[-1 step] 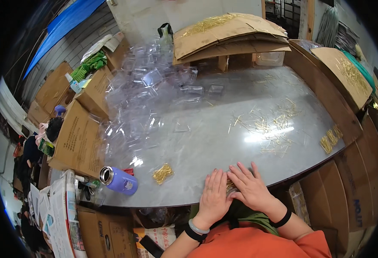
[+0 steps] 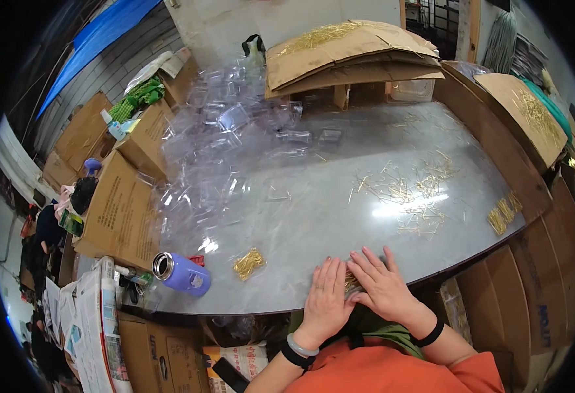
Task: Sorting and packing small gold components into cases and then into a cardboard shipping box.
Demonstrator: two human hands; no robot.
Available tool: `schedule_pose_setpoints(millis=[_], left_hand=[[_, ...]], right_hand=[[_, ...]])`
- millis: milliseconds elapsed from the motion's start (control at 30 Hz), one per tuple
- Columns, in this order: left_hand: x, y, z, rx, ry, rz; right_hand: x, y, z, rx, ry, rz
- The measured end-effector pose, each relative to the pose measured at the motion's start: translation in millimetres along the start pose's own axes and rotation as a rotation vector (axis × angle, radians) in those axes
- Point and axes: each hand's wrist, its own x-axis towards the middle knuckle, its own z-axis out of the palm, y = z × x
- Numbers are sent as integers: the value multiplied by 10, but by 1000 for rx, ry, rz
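Observation:
My left hand [image 2: 327,295] and my right hand [image 2: 382,285] lie side by side at the near edge of the grey marble table [image 2: 314,216], fingers stretched forward. Between them they press down on a small clear packet of gold pins [image 2: 351,281], which the hands mostly hide. Another small bag of gold pins [image 2: 248,263] lies to the left of my left hand. Loose gold pins [image 2: 412,190] are scattered farther out on the right.
A purple bottle [image 2: 179,272] lies on its side at the left. A heap of clear plastic boxes [image 2: 222,144] covers the far left of the table. Cardboard boxes [image 2: 120,209] stand on the left, and cardboard sheets with pins [image 2: 346,49] at the back and right.

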Motion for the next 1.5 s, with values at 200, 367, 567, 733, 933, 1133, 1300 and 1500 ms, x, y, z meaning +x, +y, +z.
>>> schedule_pose_setpoints(millis=[200, 367, 567, 733, 933, 1133, 1300, 1500], left_hand=[[-50, -93, 23, -72, -7, 17], [-15, -92, 13, -32, -60, 52], [-15, -61, -59, -167, -106, -72], [-85, -136, -51, -286, -38, -74], [-67, -122, -40, -340, -29, -87], [-102, -108, -26, -243, -45, -105], [-99, -100, -22, -222, -34, -103], [-117, -122, -24, -218, -36, -154]], right_hand=[[31, -11, 130, 401, 350, 225], [204, 43, 204, 419, 393, 383], [36, 168, 217, 713, 357, 588], [-526, 620, 26, 686, 595, 818], [-1334, 1486, -435, 693, 1090, 1060], [-1729, 2008, -398, 701, 1236, 1166], [-1648, 1952, -396, 739, 1381, 1175], [-1172, 1191, -420, 37, 865, 941]])
